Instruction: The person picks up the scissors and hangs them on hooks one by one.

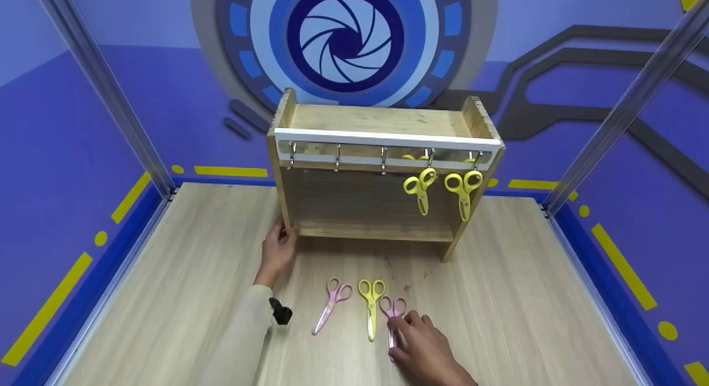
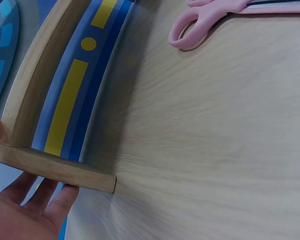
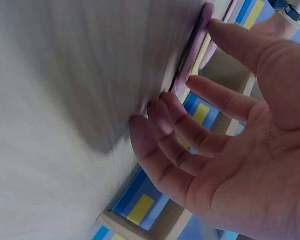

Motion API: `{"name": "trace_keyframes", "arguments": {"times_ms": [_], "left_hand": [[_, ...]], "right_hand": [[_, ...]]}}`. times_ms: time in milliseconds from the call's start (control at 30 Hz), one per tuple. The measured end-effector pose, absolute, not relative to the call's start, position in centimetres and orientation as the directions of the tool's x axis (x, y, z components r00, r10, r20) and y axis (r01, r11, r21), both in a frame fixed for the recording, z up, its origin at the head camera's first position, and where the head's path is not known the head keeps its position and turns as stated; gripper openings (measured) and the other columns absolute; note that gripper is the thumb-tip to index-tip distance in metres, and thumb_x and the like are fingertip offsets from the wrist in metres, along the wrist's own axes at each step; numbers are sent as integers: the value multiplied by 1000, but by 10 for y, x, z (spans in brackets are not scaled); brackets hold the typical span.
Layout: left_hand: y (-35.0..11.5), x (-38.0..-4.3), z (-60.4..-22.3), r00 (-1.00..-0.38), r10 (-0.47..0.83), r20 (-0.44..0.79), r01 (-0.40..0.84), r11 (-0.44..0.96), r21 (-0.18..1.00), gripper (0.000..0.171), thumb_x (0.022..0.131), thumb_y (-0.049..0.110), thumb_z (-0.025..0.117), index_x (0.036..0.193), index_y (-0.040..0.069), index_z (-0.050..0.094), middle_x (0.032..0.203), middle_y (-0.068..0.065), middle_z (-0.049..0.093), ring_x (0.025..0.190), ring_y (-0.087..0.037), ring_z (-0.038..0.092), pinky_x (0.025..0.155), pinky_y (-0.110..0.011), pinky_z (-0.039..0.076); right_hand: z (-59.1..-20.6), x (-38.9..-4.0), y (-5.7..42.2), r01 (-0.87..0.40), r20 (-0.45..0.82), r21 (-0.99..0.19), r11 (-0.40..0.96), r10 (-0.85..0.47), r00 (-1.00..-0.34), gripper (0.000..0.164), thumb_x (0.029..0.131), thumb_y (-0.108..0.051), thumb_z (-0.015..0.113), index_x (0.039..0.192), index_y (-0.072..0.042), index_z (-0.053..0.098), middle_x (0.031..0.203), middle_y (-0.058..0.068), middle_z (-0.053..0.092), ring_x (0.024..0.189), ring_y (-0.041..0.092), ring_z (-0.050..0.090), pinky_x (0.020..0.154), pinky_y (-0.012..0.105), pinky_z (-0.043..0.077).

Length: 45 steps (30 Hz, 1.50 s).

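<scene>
My left hand grips the lower left upright of a small wooden rack; in the left wrist view its fingers lie along the board's outer side. The right hand is over the right-hand pink scissors, thumb and index finger touching them, the other fingers spread by the tabletop. These scissors lie flat, handles toward the rack, blades partly hidden by the hand. Beside them lie yellow scissors and, farther left, another pair of pink scissors.
A white rail with several metal hooks crosses the rack's upper front. Two yellow scissors hang from its right-hand hooks. Blue printed walls and metal posts enclose the wooden table.
</scene>
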<state>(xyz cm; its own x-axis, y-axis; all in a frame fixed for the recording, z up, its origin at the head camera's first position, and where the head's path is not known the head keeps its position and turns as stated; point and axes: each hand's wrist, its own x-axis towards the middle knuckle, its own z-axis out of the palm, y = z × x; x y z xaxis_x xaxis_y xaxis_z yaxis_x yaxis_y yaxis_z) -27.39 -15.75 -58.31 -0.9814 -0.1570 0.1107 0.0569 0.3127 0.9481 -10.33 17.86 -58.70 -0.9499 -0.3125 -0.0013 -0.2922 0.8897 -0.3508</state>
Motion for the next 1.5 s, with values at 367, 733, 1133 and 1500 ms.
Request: {"name": "trace_keyframes", "arguments": {"times_ms": [367,733,1133,1500], "left_hand": [[-158,-273,-583,-982,-158,104,48,323,945,57,107,31,56,156,7,40,149,-23,50,138,-39,49,107,-52,48],[-159,-273,-582,-984,-165,74,18,321,947,60,107,35,56,158,8,38,151,-23,48,140,-38,47,109,-52,46],[-159,-272,-586,-978,-158,139,84,311,947,60,106,27,58,159,9,38,146,-21,53,135,-38,51,105,-51,49],[-158,-274,-585,-981,-157,114,60,314,948,61,107,29,57,159,8,36,149,-22,51,138,-38,48,107,-52,47]], "right_hand": [[-586,-100,202,-334,66,-311,890,-331,-941,33,87,-17,82,117,-25,71,92,-5,56,77,13,50,56,30,42],[-588,-122,225,-227,36,-361,904,-230,-973,23,90,-1,73,105,-17,74,80,-6,54,71,13,54,56,35,46],[-588,-132,231,-217,16,-418,882,-231,-973,23,86,4,75,99,-15,76,77,-7,55,67,10,46,54,29,41],[-592,-135,231,-233,75,-428,873,-223,-972,21,81,7,75,88,-13,73,77,-5,53,69,9,46,59,27,43]]}}
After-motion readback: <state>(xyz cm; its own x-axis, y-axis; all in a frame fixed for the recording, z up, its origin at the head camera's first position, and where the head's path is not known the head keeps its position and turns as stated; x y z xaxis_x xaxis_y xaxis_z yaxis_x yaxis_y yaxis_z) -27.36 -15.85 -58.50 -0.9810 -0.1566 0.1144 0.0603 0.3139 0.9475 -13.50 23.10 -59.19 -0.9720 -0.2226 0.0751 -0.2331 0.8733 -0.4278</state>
